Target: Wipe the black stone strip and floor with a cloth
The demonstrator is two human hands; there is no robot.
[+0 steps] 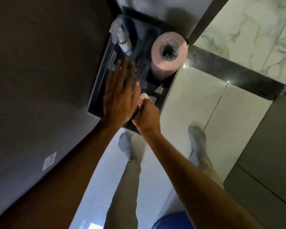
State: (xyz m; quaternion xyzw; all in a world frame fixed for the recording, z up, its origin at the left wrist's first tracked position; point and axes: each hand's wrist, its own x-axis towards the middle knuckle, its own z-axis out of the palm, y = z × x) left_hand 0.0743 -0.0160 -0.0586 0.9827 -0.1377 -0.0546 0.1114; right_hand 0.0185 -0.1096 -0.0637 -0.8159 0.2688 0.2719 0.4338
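Observation:
I look down into a dark open bin standing against a dark wall. My left hand hovers flat over it with fingers spread, holding nothing. My right hand is closed around a small pink-and-white cloth at the bin's near right corner. The black stone strip runs across the pale tiled floor to the right of the bin.
In the bin stand a pink roll wrapped in clear film and a spray bottle. My feet in grey socks stand on the tiles. Marble-look tiles lie beyond the strip, and a grey cabinet is at the right.

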